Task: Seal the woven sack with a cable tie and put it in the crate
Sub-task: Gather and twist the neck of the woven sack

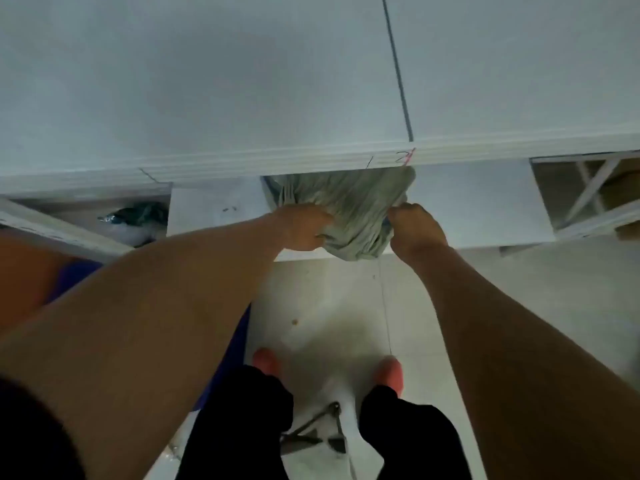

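Observation:
A pale green woven sack (349, 206) sits under the front edge of a white table (242, 98), its gathered mouth bunched toward me. My left hand (301, 230) grips the bunched fabric on its left side. On the sack's right side my right hand (412, 230) pinches the fabric with closed fingers. The sack's upper part is hidden by the table edge. I cannot make out a cable tie or a crate.
White panels (474, 202) stand under the table on both sides of the sack. A dark bag (138, 216) lies in the left opening. An orange and blue object (52, 275) is at the left. My feet (266, 362) stand on pale floor, straps (322, 431) between them.

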Motion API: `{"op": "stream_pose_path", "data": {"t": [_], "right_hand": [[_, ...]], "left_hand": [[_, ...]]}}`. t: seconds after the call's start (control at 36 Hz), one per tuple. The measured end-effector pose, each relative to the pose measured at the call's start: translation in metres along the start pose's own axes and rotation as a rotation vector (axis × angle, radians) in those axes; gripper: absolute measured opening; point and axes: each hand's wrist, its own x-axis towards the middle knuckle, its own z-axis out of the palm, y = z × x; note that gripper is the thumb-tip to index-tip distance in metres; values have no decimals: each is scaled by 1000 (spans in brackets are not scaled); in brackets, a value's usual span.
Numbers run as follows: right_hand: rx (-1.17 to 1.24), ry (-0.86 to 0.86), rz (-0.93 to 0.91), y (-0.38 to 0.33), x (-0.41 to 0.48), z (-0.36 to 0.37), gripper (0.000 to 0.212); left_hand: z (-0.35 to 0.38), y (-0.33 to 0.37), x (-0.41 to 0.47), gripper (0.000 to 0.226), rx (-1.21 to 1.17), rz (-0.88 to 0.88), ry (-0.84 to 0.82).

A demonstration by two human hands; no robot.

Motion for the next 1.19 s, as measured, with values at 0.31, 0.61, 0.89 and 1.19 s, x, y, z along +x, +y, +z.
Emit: {"op": "stream_pose_path", "data": {"t": [0.31, 0.61, 0.89, 1.19], "right_hand": [[-173, 187, -95, 28, 106, 169, 40], [227, 381, 171, 38, 179, 260, 57], [282, 275, 32, 25, 65, 284, 43], [616, 535, 102, -3, 6, 270, 28]], "left_hand": [[133, -71, 129, 75, 111, -145, 406], [194, -109, 172, 128, -387, -446, 783], [238, -66, 68, 121, -319, -422, 579], [245, -16, 7, 37, -645, -355, 950]]}}
